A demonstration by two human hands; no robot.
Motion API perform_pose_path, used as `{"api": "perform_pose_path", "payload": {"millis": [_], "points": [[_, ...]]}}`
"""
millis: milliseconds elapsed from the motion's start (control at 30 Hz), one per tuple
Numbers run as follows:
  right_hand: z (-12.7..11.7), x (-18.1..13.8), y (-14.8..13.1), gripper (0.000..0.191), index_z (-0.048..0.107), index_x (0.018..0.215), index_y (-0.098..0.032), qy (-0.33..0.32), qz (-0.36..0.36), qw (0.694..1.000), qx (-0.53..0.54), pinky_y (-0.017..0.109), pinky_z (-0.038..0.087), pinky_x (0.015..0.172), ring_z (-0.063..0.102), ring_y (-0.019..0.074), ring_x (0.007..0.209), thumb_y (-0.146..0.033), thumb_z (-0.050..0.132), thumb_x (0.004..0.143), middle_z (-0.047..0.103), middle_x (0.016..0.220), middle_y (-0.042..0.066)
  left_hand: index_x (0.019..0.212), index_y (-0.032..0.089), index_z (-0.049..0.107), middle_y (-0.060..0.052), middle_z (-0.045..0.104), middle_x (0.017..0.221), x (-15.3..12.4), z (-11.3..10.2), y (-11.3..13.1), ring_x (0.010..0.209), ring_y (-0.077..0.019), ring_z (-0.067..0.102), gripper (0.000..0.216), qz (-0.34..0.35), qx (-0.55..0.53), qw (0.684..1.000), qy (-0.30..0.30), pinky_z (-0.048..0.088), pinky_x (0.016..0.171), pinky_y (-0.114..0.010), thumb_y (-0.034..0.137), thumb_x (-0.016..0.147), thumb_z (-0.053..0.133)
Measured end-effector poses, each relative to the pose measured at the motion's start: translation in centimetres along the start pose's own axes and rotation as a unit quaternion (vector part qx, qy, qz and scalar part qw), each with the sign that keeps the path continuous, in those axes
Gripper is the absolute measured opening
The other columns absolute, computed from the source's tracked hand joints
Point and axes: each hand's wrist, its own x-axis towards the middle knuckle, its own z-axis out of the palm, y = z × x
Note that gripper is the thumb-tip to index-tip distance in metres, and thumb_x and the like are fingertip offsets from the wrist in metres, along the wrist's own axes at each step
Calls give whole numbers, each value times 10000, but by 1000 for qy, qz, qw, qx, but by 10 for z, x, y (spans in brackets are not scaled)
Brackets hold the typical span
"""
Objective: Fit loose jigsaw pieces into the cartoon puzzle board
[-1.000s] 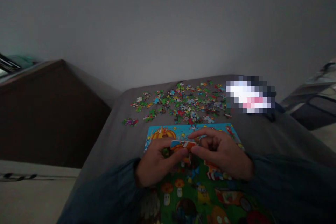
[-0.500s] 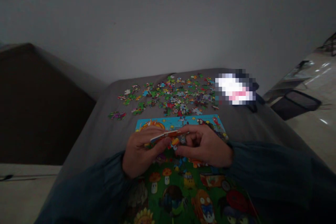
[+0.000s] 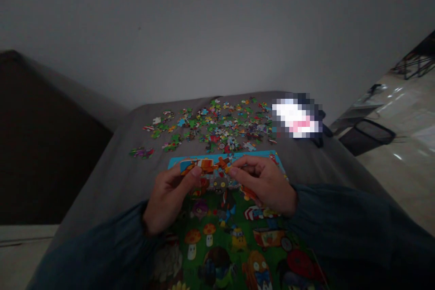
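Over a printed sheet point(image 3: 219, 231), left hand point(image 3: 167, 197) pinching orange puzzle piece point(image 3: 205, 166), right hand point(image 3: 268, 185) pinching smaller piece point(image 3: 222, 163), loose pieces point(image 3: 229, 123) beyond

Between the left hand point(image 3: 170, 197) and the right hand point(image 3: 267, 183), the held orange pieces point(image 3: 205, 165) take up most of the gap. Beyond the cartoon-printed sheet point(image 3: 217, 226), loose jigsaw pieces point(image 3: 214, 138) crowd the way, with the wall point(image 3: 204, 31) behind. A bare lane of gray cloth point(image 3: 108, 190) runs left of the sheet, past a purple-and-green cluster point(image 3: 142, 152). The right sleeve point(image 3: 343, 217) crosses the opposite lane; a pixelated bright object point(image 3: 295, 118) blocks its far end.
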Motion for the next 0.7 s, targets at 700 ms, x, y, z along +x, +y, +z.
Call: {"api": "perform_pose_path", "payload": {"millis": [700], "points": [[2,0,4,279,628,789,-174,15,-23,999,-37,170,220,315,330,38,332,-442,707,783,454,429,-93,688,158,682,4,647,646,1,4,-5,576,-109,546,294,-136,-40,984,-111,429,534,-200,428,794,732]]}}
